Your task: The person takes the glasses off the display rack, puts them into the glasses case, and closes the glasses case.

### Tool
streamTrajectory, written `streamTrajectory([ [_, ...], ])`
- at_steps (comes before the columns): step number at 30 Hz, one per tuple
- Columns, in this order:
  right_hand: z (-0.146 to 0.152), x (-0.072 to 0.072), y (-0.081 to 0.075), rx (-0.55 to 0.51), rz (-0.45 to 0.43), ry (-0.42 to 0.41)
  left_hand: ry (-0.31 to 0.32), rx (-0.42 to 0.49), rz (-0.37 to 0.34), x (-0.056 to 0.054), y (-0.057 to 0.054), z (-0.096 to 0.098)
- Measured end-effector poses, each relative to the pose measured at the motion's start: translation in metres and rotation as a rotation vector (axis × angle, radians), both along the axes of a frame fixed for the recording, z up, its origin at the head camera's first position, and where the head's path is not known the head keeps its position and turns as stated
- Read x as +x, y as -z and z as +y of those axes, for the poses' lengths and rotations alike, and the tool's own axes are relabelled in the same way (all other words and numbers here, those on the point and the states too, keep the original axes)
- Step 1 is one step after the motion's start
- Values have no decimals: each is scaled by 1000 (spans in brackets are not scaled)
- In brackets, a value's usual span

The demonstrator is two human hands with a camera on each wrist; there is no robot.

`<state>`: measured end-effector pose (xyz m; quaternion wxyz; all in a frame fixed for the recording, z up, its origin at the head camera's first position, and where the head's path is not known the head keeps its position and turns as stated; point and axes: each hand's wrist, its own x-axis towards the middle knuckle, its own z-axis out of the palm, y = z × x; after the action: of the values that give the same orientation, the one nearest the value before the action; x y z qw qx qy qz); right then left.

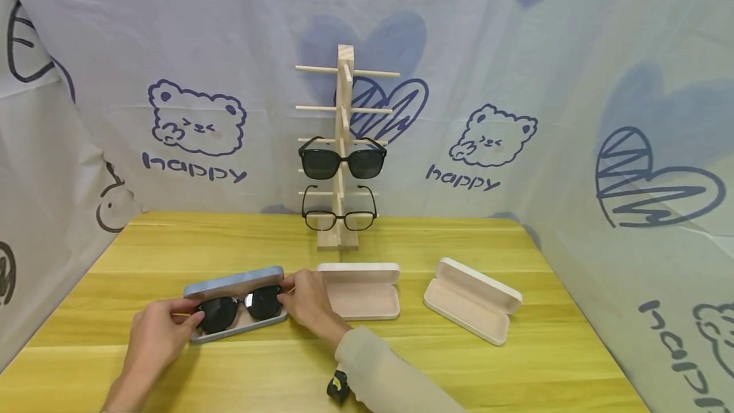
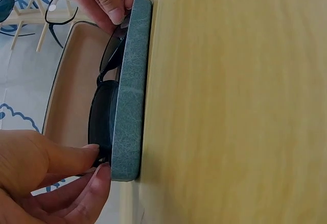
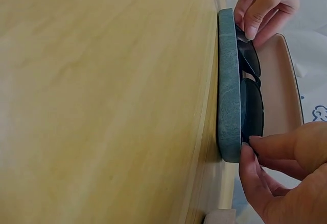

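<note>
A pair of dark sunglasses point(image 1: 220, 314) lies partly inside an open blue-grey glasses case point(image 1: 234, 282) at the left of the table. My left hand point(image 1: 160, 330) pinches the left end of its frame between thumb and fingers. At the other end, my right hand point(image 1: 309, 298) pinches the right side of the frame. In the left wrist view the sunglasses point(image 2: 104, 112) stick up above the rim of the case point(image 2: 132, 91), lenses facing outward. From the right wrist view the same case point(image 3: 229, 86) shows its pale inner lid behind the lenses. The temples are mostly hidden.
Two white open cases, one in the middle point(image 1: 358, 301) and one at the right point(image 1: 470, 311), stand on the yellow wooden table point(image 1: 275, 368). Behind them a wooden rack point(image 1: 346, 81) holds black sunglasses point(image 1: 367, 164) and clear eyeglasses point(image 1: 359, 220). Printed cloth hangs around.
</note>
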<state>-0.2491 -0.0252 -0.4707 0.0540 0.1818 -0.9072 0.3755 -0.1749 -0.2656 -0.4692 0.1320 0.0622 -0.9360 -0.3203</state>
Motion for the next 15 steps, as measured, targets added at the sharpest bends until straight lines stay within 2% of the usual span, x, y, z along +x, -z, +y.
streamTrajectory([
  [6,0,0,1,7,7,-21,-24,-3,-12,-1,-2,3],
  [10,-1,-1,1,14,4,-19,-32,-34,-2,-1,-4,8],
  [15,-2,-2,2,30,16,-9,-54,-73,-23,0,-5,11],
])
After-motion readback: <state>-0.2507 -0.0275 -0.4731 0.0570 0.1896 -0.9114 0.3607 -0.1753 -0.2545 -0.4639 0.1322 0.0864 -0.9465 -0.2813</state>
